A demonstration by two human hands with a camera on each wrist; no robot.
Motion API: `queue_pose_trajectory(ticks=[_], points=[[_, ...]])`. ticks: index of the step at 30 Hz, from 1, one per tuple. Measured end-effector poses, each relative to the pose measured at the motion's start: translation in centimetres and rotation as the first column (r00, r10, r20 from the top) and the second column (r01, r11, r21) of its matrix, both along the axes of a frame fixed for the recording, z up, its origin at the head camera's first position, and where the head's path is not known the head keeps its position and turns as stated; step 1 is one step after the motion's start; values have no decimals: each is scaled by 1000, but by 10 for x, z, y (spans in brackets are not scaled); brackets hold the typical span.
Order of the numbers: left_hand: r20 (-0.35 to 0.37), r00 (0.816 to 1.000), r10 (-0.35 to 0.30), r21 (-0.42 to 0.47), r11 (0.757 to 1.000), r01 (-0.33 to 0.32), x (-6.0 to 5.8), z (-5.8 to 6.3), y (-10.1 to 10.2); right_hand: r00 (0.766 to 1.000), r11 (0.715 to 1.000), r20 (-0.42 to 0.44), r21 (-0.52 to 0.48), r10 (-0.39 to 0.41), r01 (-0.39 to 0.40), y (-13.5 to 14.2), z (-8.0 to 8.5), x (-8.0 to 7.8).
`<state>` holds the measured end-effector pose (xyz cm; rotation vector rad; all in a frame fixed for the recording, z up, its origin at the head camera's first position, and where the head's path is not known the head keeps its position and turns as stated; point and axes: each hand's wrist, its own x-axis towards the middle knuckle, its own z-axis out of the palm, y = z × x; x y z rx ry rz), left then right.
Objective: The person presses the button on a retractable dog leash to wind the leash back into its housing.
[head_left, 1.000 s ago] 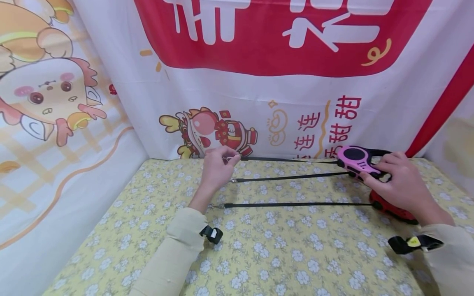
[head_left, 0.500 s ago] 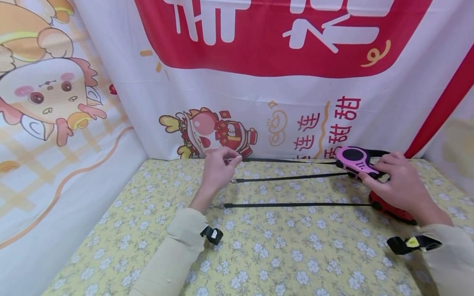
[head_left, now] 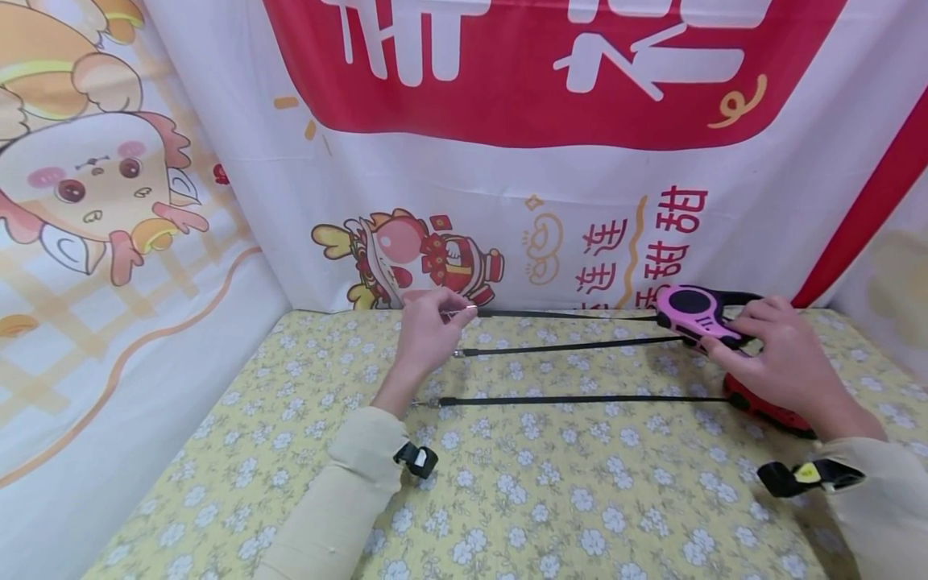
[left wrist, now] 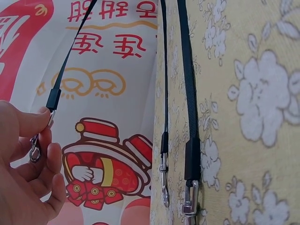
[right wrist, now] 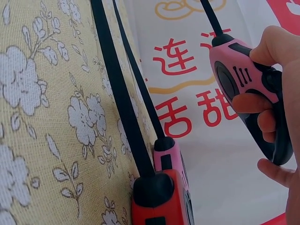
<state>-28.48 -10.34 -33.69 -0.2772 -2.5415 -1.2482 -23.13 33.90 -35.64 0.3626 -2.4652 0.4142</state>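
Note:
My right hand [head_left: 786,362] grips the black handle of a pink retractable dog leash [head_left: 689,304], thumb near its top in the right wrist view. The black strap [head_left: 565,315] runs out leftward, nearly straight. At its far end my left hand [head_left: 426,334] pinches the metal snap hook [left wrist: 35,152] between thumb and fingers. Below lie two more leashes with their straps drawn out: a red one [head_left: 768,407] and a second pink one [right wrist: 169,157], the latter mostly hidden by the held leash in the head view.
Two metal hooks lie on the flowered tablecloth [head_left: 551,499], one on the middle strap [head_left: 565,348] and one on the front strap [head_left: 580,400]. A printed cloth [head_left: 536,173] hangs right behind the table, another cloth [head_left: 94,338] at the left.
Both hands keep their hold on the pink leash and its hook. The left hand and hook have shifted very slightly to the right; the other leashes lie as before.

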Motion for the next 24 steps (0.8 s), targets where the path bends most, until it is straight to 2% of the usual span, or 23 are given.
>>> queue_pose_trajectory(ticks=[7,15,24], points=[[2,1000,1,-11,1000,-1,2,1,1,1000,1000,-20,-1,17,-17,-1,1,-1],[-6,1000,-4,-23,1000,4,2,1,1,1000,1000,12,-1,11,-11,0,1,-1],[-22,1000,-9,-25,1000,8,3,1,2,1000,1000,2,17,15,-15,0,0,-2]])
